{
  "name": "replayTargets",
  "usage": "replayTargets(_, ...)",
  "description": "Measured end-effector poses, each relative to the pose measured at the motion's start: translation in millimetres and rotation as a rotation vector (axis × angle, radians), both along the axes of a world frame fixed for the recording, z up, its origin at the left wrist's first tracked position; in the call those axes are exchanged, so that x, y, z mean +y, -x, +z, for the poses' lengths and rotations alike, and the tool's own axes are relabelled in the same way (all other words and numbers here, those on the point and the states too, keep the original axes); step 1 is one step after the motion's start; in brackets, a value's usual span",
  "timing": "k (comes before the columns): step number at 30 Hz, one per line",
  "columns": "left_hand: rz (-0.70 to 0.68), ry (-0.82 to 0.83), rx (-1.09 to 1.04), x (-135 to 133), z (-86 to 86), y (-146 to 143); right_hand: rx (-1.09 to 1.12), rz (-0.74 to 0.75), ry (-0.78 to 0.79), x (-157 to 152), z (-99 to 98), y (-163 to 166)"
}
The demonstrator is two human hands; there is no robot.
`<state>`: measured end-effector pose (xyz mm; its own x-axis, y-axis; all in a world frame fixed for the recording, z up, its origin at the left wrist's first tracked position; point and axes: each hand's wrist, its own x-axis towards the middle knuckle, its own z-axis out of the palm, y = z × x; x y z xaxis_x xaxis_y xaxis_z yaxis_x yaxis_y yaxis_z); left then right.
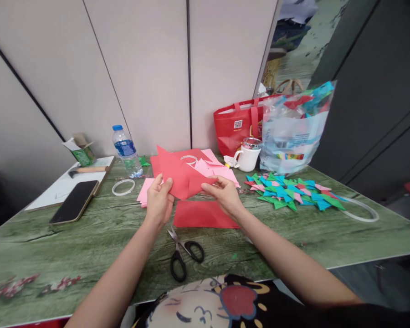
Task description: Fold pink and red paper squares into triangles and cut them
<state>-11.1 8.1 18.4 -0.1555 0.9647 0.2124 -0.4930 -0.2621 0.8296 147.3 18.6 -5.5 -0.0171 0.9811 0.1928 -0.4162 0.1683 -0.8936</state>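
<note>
Bag [291, 141]: coloured paper [309, 101]; left hand [159, 201], right hand [226, 196] pinch red sheet [181, 176].

Figure: an office-type room arranged as a paper-craft station. Pale partition panels [150, 68] with dark seams close the view from 10 to 12 o'clock, and dark grey panels [379, 91] stand at 2 o'clock. A printed poster [294, 50] shows between them at 1 o'clock. The table [71, 246] bears a green wood-grain covering. Craft supplies lie on it: a red sheet [187, 182] and pink paper [218, 171] at centre, folded coloured triangles [290, 193] at 3 o'clock, scissors [182, 255] at 6 o'clock and a tape ring [123, 187] at 10 o'clock. Personal items sit among them: a phone [74, 201] at 9 o'clock, a water bottle [125, 152] at 11 o'clock, and a mug [248, 157] and red tote bag [235, 125] at 1 o'clock.
</note>
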Motion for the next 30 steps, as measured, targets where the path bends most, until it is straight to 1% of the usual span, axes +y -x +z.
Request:
replayTargets(2,0.028,0.002,0.025,0.5,-1.7,1.1,0.081,0.027,0.027,0.2,1.5,-0.5)
replayTargets(4,0.057,-0.001,0.027,1.3,-3.1,1.9,0.108,0.062,0.047,0.2,2.6,-1.8)
replayTargets(8,0.122,-0.026,-0.005,3.0,-3.0,2.6,0.015,0.129,0.045,0.1,3.4,-4.6)
replayTargets(11,0.153,-0.067,-0.062,3.0,0.5,2.0,-0.008,0.136,0.005,0.4,2.6,-3.9)
replayTargets(13,0.114,-0.081,-0.088,1.1,3.2,0.5,-0.01,0.098,-0.023,0.9,1.5,-2.3)
replayTargets(15,0.011,-0.098,-0.073,-2.4,4.8,-2.2,-0.037,0.044,-0.047,1.5,0.2,-0.8)
replayTargets(17,-0.12,-0.107,-0.006,-6.6,4.6,-5.5,-0.072,0.004,-0.071,1.8,-0.5,-0.4)
replayTargets(19,-0.197,-0.089,0.081,-10.2,3.3,-8.5,-0.121,-0.014,-0.092,1.5,-0.3,-1.2)
replayTargets(22,-0.173,-0.054,0.123,-12.2,1.3,-10.3,-0.219,0.016,-0.127,-0.8,1.4,-2.7)
replayTargets(26,-0.112,-0.03,0.039,-9.5,-0.8,-8.7,-0.296,0.111,-0.169,-5.0,1.0,-1.2)
replayTargets(28,-0.102,0.002,0.004,-7.6,-2.2,-8.0,-0.337,0.075,-0.182,-6.3,-1.0,0.9)
replayTargets(30,-0.099,0.04,-0.021,-6.1,-3.4,-7.9,-0.386,-0.001,-0.204,-6.9,-3.2,3.1)
